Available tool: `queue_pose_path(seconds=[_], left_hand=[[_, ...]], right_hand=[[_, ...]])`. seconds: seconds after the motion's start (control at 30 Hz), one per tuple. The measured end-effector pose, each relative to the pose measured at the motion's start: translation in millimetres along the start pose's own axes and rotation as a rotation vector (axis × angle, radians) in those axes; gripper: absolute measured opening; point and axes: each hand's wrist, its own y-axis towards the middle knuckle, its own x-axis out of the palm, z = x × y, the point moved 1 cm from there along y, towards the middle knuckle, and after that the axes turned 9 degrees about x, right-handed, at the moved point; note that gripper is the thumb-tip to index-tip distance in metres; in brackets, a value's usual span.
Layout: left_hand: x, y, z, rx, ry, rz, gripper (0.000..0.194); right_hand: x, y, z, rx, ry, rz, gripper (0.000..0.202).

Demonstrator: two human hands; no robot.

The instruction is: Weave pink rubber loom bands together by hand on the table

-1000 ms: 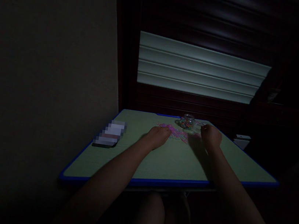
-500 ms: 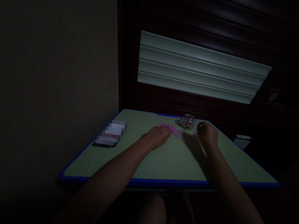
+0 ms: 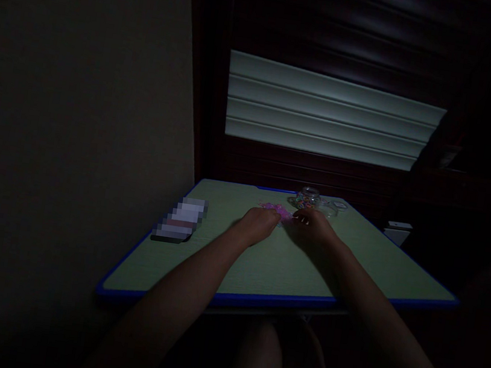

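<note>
On the table lies a pile of small pink and purple pieces (image 3: 277, 210), perhaps little elastic bands, too small to tell. My left hand (image 3: 259, 225) rests at the pile's near left edge, its fingers curled in and their tips hidden. From the right, my right hand (image 3: 316, 227) reaches to the other side of the pile, fingers bent together. Whatever either hand pinches is too small and dark to make out. Just behind my right hand stands a clear jar (image 3: 309, 196) of multicoloured rings.
A round clear dish or lid (image 3: 328, 209) and another small clear round piece (image 3: 339, 205) lie right of the jar. A blurred-out flat object (image 3: 181, 219) lies at the left of the pale green, blue-edged table (image 3: 233, 273). A wall (image 3: 98, 127) borders the left side.
My right hand has moved left and nearer, from beside the jar to the pile, uncovering the clear round pieces. My left hand has barely moved.
</note>
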Motion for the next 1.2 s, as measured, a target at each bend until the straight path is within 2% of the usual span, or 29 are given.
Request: queue_pose_path(seconds=[0.37,0.77,0.97,1.2], left_hand=[[1.8,-1,0,-0.003,0.005,-0.013,0.026],[2.8,0,-2,0.015,0.015,-0.018,0.026],[3.8,0,-2,0.021,0.014,0.003,0.027],[1.7,-1,-1,0.013,0.01,-0.008,0.027]], right_hand=[[5,-2,-1,0.004,-0.082,-0.165,0.024],[3,-2,5,0.085,-0.202,-0.107,0.025],[2,-1,8,0.087,-0.22,-0.127,0.021],[3,-2,10,0.077,-0.241,-0.096,0.022]])
